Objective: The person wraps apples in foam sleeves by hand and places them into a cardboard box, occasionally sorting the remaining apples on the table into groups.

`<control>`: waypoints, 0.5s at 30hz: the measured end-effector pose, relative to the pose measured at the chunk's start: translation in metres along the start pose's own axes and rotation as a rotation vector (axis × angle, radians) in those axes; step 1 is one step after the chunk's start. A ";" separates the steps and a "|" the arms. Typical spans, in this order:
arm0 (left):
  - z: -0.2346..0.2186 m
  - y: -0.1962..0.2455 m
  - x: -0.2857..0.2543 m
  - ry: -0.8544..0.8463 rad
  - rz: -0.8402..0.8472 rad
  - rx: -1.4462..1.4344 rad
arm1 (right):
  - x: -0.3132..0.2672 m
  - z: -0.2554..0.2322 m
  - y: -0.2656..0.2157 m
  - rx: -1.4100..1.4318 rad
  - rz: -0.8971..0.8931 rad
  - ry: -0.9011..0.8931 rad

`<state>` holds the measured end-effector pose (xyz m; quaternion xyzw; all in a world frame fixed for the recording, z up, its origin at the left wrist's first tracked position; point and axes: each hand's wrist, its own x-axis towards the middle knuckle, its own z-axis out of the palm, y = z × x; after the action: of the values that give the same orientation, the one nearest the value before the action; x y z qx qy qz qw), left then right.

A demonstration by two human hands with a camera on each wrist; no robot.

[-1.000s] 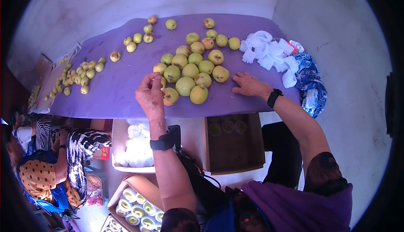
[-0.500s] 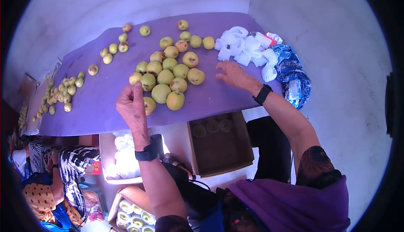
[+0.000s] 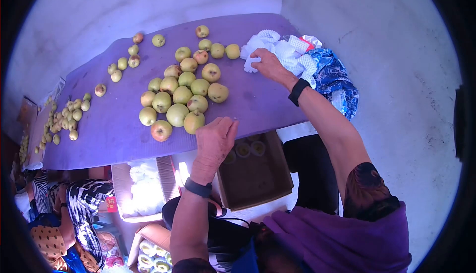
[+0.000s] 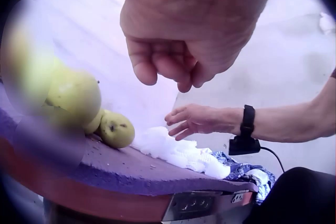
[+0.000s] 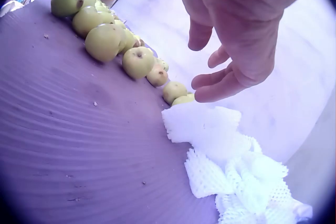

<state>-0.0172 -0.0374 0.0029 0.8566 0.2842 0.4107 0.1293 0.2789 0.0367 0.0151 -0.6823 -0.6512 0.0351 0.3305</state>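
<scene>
Several yellow-green apples (image 3: 182, 94) lie in a loose group on the purple-covered table (image 3: 258, 104). My left hand (image 3: 214, 141) is raised at the table's front edge, right beside the nearest apples. Its fingers are curled in, and nothing shows between them in the left wrist view. My right hand (image 3: 271, 65) hovers at the heap of white foam nets (image 3: 287, 52) to the right of the apples. In the right wrist view its fingers (image 5: 218, 90) are spread and loosely bent, just above a foam net (image 5: 205, 127), and grip nothing.
A blue patterned cloth (image 3: 329, 82) hangs off the table's right end. Below the front edge stand an open carton (image 3: 255, 184) with a few netted apples and a box of white foam (image 3: 144, 189). More apples (image 3: 64, 119) lie far left, near another person (image 3: 54, 238).
My left hand has left the apples' left side for the front edge at their right. The right hand has gone from the tabletop to the foam nets. The head view has swung right.
</scene>
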 end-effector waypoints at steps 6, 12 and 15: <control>-0.001 -0.001 0.002 0.005 0.020 -0.001 | 0.008 0.009 0.002 -0.048 0.229 -0.197; -0.002 -0.003 0.000 -0.002 0.014 -0.007 | -0.014 0.005 -0.002 -0.010 0.144 -0.173; -0.003 -0.003 0.000 -0.007 0.007 0.011 | -0.031 0.002 -0.009 -0.012 -0.057 -0.164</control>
<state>-0.0209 -0.0350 0.0035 0.8597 0.2831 0.4067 0.1243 0.2659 0.0087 0.0061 -0.6602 -0.6954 0.0774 0.2729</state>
